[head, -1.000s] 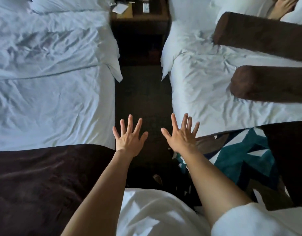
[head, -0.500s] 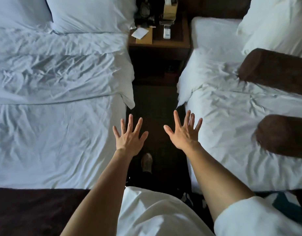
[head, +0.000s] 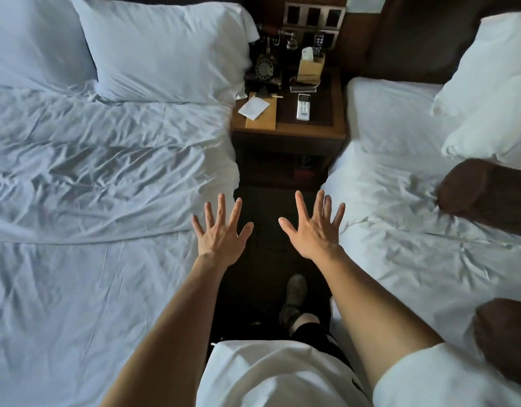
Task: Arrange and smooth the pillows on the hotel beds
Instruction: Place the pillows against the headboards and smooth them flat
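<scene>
Two plump white pillows (head: 165, 51) lie side by side at the head of the left bed (head: 77, 201), above its creased sheet. My left hand (head: 221, 236) and right hand (head: 315, 233) hover empty, fingers spread wide.

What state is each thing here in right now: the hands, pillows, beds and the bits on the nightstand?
Left hand: open, fingers spread, holding nothing.
Right hand: open, fingers spread, holding nothing.
Left bed: white sheet badly wrinkled.
Left bed's pillows: lying flat at the head, side by side.
Right bed: sheet creased.
Right bed's white pillow: askew.
Brown bolsters: lying across the right bed.
Remote: flat on the nightstand.
</scene>
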`<state>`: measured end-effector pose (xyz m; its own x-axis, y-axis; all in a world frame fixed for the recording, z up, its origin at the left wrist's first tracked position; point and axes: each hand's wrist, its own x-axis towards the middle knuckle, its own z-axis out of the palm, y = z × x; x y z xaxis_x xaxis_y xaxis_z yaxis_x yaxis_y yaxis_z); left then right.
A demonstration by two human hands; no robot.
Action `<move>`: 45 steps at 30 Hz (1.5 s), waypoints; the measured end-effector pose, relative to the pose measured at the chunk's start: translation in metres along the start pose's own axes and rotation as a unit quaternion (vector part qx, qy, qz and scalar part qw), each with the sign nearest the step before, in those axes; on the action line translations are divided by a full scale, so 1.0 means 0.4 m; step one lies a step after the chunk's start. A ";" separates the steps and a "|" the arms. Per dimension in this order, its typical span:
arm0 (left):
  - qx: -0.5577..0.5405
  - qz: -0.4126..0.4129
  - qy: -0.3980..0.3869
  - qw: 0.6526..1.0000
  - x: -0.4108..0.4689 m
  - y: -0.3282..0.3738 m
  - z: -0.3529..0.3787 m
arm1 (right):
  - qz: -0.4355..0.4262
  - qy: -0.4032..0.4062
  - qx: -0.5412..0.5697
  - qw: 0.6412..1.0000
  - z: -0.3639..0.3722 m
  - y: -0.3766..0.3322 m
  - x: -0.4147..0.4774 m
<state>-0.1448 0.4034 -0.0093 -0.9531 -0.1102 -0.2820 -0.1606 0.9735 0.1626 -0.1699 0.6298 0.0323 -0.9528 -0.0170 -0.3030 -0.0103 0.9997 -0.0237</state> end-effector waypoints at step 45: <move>-0.013 -0.143 0.076 0.987 1.605 -0.455 -0.720 | -0.171 0.078 0.001 0.982 -0.597 -0.643 1.738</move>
<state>-0.8012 0.0979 0.0524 -0.8947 -0.4112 -0.1745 -0.4339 0.8927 0.1215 -0.9022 0.3656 0.0553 -0.9283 -0.3494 -0.1274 -0.3384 0.9357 -0.0999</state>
